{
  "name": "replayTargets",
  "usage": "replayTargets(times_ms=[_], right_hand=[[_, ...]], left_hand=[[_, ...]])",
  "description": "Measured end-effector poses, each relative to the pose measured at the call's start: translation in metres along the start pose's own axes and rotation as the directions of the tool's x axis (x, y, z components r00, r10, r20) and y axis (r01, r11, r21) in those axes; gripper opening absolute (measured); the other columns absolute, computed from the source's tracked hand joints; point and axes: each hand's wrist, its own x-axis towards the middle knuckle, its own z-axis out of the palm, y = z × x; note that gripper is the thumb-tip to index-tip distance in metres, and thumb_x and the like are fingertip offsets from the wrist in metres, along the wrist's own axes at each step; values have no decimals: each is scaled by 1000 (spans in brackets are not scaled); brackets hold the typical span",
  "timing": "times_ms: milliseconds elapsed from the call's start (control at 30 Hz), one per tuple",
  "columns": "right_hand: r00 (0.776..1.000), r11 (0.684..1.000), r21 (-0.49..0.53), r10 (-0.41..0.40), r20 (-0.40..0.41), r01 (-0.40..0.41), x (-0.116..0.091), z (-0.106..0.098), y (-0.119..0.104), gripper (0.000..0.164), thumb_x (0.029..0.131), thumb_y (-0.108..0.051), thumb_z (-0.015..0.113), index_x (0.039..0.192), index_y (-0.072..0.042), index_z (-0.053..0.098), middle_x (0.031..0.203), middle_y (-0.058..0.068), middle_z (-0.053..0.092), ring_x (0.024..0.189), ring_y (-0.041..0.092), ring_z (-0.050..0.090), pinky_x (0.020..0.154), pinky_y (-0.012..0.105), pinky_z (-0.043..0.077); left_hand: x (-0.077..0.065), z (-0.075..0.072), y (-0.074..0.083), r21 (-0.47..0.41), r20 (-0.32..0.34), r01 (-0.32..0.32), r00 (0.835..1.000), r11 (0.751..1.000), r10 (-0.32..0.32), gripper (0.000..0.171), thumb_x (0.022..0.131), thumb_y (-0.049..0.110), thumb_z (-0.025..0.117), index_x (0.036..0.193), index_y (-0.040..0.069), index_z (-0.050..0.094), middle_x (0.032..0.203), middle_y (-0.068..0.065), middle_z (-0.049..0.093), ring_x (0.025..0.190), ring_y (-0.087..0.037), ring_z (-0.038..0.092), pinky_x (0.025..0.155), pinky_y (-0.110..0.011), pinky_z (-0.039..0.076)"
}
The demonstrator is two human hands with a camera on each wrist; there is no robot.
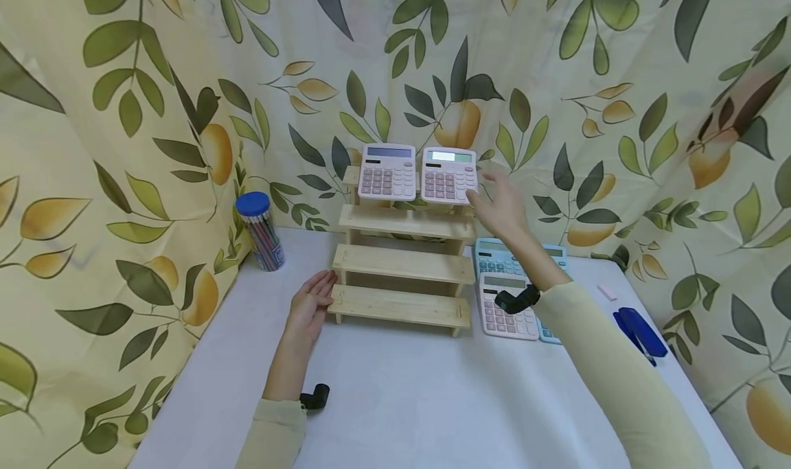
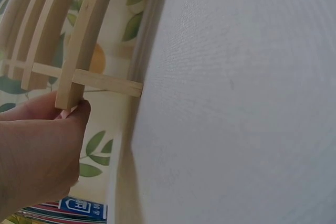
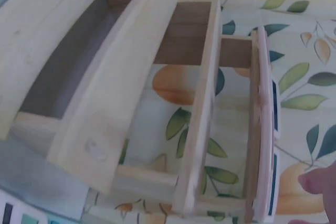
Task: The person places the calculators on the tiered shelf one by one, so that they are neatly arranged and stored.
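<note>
A wooden stepped rack (image 1: 404, 263) stands on the table, its steps rising toward the back. My left hand (image 1: 312, 301) grips the left end of its lowest board (image 2: 79, 56) between thumb and fingers. Two pink-and-white calculators lean side by side on the top step, a left calculator (image 1: 387, 172) and a right calculator (image 1: 450, 175). Just off the right calculator's right edge is my right hand (image 1: 502, 204), with loosely bent fingers and nothing held. The right wrist view shows a gap between the thumb (image 3: 315, 181) and that calculator; most of the hand is out of that view.
Right of the rack lie a pink-and-white calculator (image 1: 508, 321) and blue calculators (image 1: 491, 250), partly behind my right arm. Farther right are a blue stapler (image 1: 645, 332) and a small pink piece (image 1: 607, 292). A blue-lidded tub of pens (image 1: 262, 232) stands back left, near the patterned curtain (image 1: 185, 249).
</note>
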Motion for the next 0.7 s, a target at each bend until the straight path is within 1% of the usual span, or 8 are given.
replayTargets(times_ms=[100, 167, 267, 333, 533, 633, 700], right_hand=[[1000, 1000, -3, -14, -8, 14, -10, -6, 7, 62, 103, -34, 59, 153, 0, 45, 157, 23, 45, 144, 45, 41, 119, 62, 35], [1000, 1000, -5, -16, -9, 16, -16, -11, 11, 63, 104, -36, 58, 154, -1, 44, 157, 22, 45, 142, 45, 43, 116, 63, 38], [1000, 1000, -12, -6, -8, 6, -27, -16, 15, 67, 104, -45, 56, 155, -4, 43, 158, 21, 44, 140, 45, 45, 113, 65, 40], [1000, 1000, -10, -6, -11, 6, -34, -20, 18, 67, 104, -46, 56, 155, -5, 44, 158, 21, 44, 140, 46, 45, 111, 66, 42], [998, 998, -16, -54, -33, 54, -54, -24, 33, 58, 103, -35, 61, 150, -3, 49, 152, 20, 49, 136, 47, 48, 106, 65, 46], [996, 996, -33, -78, -34, 77, -64, -26, 39, 57, 103, -32, 63, 148, -1, 50, 152, 23, 49, 135, 49, 49, 106, 67, 44], [995, 995, -50, -92, -30, 90, -70, -25, 45, 57, 102, -30, 64, 148, 1, 50, 152, 25, 48, 137, 50, 47, 108, 69, 42]], left_hand=[[1, 0, -1, -7, -2, 3, 1000, 1000, -3, 80, 81, -34, 30, 159, -12, 24, 165, -30, 29, 155, -37, 29, 127, -36, 27], [1, 0, -1, -13, -7, 6, 1000, 1000, -6, 80, 82, -34, 30, 158, -12, 25, 165, -29, 29, 155, -36, 29, 127, -36, 27], [1, 0, 0, -12, -7, 12, 1000, 1000, -12, 80, 82, -34, 30, 159, -11, 24, 165, -29, 29, 155, -36, 29, 127, -36, 27], [0, 0, 0, -9, -6, 15, 1000, 1000, -15, 80, 82, -34, 30, 159, -11, 24, 165, -29, 29, 155, -36, 29, 127, -36, 27], [1, -1, 0, -3, -9, 16, 1000, 1000, -16, 80, 83, -33, 30, 159, -11, 23, 165, -28, 29, 155, -35, 30, 126, -34, 28], [1, -1, 0, 4, -10, 15, 1000, 1000, -15, 80, 83, -33, 30, 160, -10, 23, 165, -28, 29, 155, -35, 30, 126, -34, 29], [0, -1, -1, 5, -7, 16, 1000, 1000, -16, 80, 83, -33, 30, 160, -10, 23, 166, -28, 29, 155, -35, 30, 126, -34, 29]])
